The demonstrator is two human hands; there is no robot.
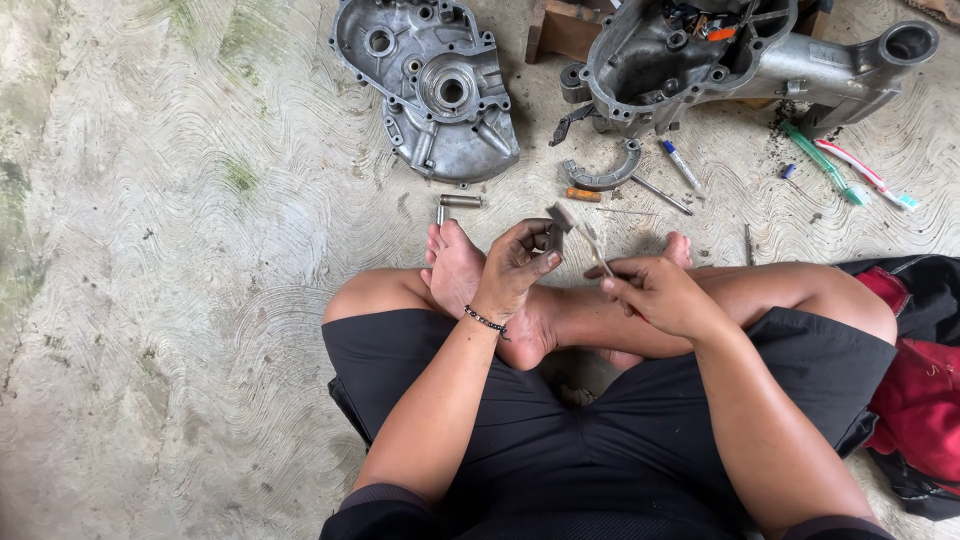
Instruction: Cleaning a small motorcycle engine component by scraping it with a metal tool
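Note:
I sit cross-legged on a concrete floor. My left hand (pixel 520 265), with a bead bracelet at the wrist, grips a small dark metal part (pixel 556 228) above my bare foot. My right hand (pixel 655 292) pinches a thin metal tool (pixel 592 243) whose tip touches that part. Both hands hover over my crossed ankles.
A grey engine case cover (pixel 432 85) lies ahead on the floor. An engine casing (pixel 720 55) rests on wood blocks at the top right. Near it lie a curved brake shoe (pixel 603 175), a metal sleeve (pixel 460 201), a pen (pixel 683 165) and two toothbrushes (pixel 850 175). A red and black bag (pixel 925 390) sits at my right.

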